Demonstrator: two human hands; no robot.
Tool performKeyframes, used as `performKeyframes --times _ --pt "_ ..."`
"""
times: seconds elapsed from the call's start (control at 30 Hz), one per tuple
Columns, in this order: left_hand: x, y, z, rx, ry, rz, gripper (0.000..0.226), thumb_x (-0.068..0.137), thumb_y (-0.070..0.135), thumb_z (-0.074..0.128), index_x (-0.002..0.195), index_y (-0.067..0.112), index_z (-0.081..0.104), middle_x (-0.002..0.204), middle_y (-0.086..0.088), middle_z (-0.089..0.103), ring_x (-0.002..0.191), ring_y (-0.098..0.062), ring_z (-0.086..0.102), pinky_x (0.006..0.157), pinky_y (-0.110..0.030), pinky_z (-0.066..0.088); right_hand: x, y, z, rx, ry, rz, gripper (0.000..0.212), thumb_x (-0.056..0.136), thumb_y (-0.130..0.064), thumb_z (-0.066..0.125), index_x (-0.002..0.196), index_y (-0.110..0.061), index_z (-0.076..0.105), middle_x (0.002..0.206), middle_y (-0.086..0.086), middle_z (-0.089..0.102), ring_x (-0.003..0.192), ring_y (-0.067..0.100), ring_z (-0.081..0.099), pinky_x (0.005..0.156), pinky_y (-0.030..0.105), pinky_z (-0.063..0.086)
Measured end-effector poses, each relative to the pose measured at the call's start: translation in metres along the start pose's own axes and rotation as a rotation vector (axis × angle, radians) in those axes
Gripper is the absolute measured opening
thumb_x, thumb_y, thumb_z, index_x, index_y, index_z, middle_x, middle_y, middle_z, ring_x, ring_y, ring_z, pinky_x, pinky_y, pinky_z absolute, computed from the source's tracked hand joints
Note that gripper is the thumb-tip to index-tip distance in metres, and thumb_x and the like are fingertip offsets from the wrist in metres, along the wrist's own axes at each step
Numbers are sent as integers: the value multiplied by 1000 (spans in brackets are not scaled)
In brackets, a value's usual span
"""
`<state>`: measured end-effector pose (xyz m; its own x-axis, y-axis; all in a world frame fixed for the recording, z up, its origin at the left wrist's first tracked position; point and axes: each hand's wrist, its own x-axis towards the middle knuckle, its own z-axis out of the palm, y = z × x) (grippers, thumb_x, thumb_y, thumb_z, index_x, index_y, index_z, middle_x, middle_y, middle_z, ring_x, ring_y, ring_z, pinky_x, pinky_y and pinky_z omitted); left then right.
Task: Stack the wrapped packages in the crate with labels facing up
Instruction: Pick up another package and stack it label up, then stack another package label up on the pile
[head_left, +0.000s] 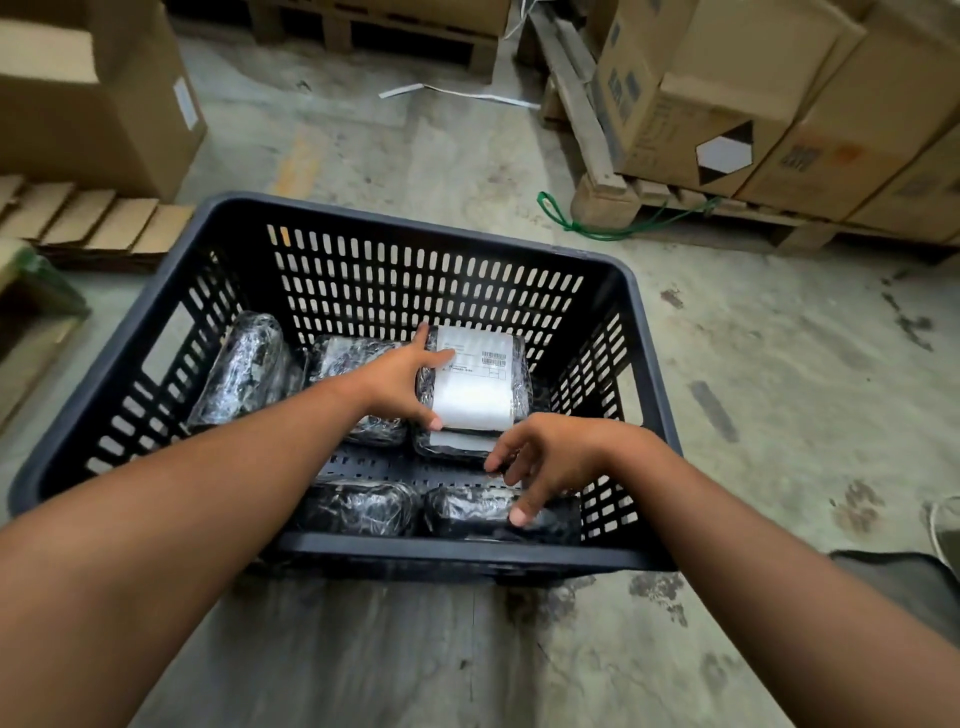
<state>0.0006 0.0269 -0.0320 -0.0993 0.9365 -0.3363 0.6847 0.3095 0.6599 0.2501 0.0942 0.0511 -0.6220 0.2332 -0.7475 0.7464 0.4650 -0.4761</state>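
A dark slotted plastic crate (363, 218) sits on the concrete floor with several black film-wrapped packages in it. One package with a white barcode label (475, 382) facing up lies at the far right, on top of another labelled package. My left hand (402, 376) grips its left edge, thumb on the near corner. My right hand (545, 460) hovers with fingers spread over the near right package (467, 512), a fingertip touching it. Another package (244, 369) leans against the left wall, and one (363, 506) lies at the near middle.
Cardboard boxes on a wooden pallet (727, 104) stand at the far right with a green strap (587, 226) on the floor. A large carton (93, 98) and flattened cardboard (88, 218) lie to the left. Another pallet (374, 31) stands behind.
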Motion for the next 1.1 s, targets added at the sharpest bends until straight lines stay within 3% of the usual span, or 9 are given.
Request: performKeyframes --times 0.13,0.3,0.47,0.57,0.63,0.77,0.9,1.03,1.1 --pt "-1 0 0 1 -10 -1 118 61 30 95 158 35 26 166 4 -19 153 -32 11 120 -40 15 -5 7 -12 144 123 -108 49 77 -19 91 118 -41 74 109 -6 76 102 9 74 99 44 58" --pt "0 3 -3 -2 -40 -16 119 62 24 95 158 32 25 166 0 -21 153 -32 8 120 -38 12 -2 13 -6 142 195 -218 61 69 -12 96 119 -38 75 119 -21 74 110 -10 64 104 22 47" --pt "-5 7 -5 -51 -59 -4 109 64 18 94 154 35 35 167 -3 -16 153 -33 7 124 -45 12 4 13 -5 181 276 -236 54 78 -5 88 120 -36 75 118 -22 74 116 -4 65 114 29 43" --pt "-18 13 -18 -211 -62 42 87 71 4 87 141 43 53 168 -5 1 153 -28 11 123 -53 17 2 13 -11 211 280 -237 53 82 -3 83 124 -34 74 123 -16 75 118 2 66 114 32 43" --pt "-28 22 -30 -357 -53 64 70 76 2 83 125 49 66 165 -2 23 150 -24 25 121 -52 24 -4 11 -21 247 276 -255 52 84 -2 81 124 -34 74 120 -16 76 112 2 68 107 28 49" --pt "-48 48 -54 -660 -33 92 49 74 20 82 116 44 74 135 10 66 128 -20 59 97 -38 56 -29 3 -57 384 308 -349 40 88 -4 79 119 -30 78 112 -5 80 100 10 75 83 22 58" --pt "-65 69 -71 -836 -159 223 53 76 13 82 124 34 72 129 -1 71 121 -22 65 100 -42 53 -59 -2 -98 593 350 -424 32 90 -3 75 115 -23 81 108 13 80 98 24 77 79 30 62" --pt "-74 92 -76 -469 -48 394 64 76 9 86 126 44 68 143 -1 58 138 -10 46 118 -30 30 -74 -13 -116 737 404 -509 31 86 1 75 104 -22 84 104 15 80 92 24 78 75 29 63" --pt "-75 99 -75 -351 12 418 69 81 2 81 126 52 65 139 2 54 133 -4 45 118 -21 27 -74 -20 -118 748 477 -520 31 88 5 72 101 -20 84 103 14 80 90 22 77 76 30 64"
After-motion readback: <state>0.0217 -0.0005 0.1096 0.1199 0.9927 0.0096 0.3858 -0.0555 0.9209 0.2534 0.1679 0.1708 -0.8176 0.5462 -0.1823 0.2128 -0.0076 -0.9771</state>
